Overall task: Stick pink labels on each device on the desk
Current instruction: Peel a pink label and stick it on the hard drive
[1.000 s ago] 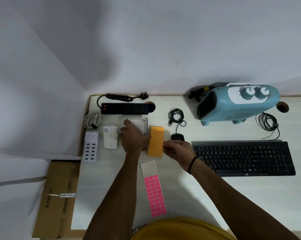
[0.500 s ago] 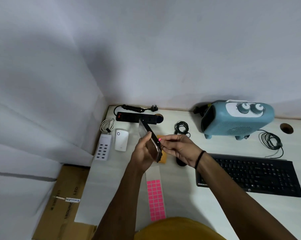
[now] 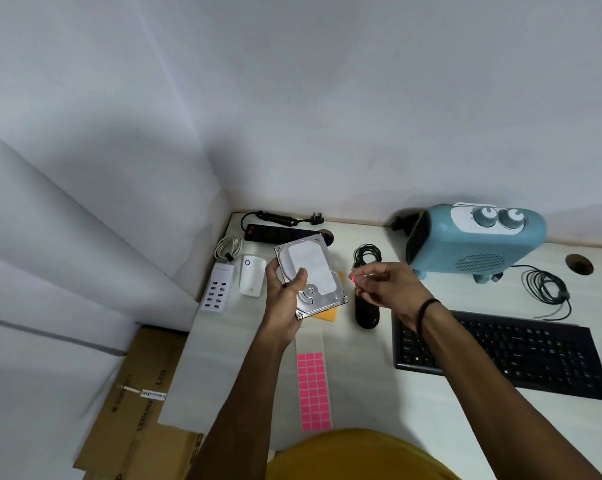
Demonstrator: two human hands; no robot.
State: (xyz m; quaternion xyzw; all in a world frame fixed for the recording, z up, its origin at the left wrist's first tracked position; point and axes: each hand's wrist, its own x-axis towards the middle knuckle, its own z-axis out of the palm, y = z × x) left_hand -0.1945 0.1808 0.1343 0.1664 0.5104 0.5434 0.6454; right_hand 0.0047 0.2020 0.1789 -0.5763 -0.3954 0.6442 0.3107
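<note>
Centre of frame: left hand holds hard drive lifted off desk, thumb curled over its top face, drive tilted, silver lid toward camera. Just right of drive: right hand pinches single pink label between fingertips; label close to drive's right edge, apparently not touching.

Lower centre: label sheet flat on desk, upper rows already peeled bare, remaining pink squares below. Partly hidden under drive: orange device.

Left of centre: white USB charging hub and small white plug-in unit. Behind: black power strip. Right of centre: black mouse, black keyboard, blue fan heater. No pink label visible on any of these; small labels could escape notice at this resolution.

Step in hand, as judged: applying label to hard drive. Task looks early, most devices unmarked.

Next move calls for: bringing label adhesive-side down onto flat lid area, pressing with fingertip while left hand steadies drive, then setting drive back down.
</note>
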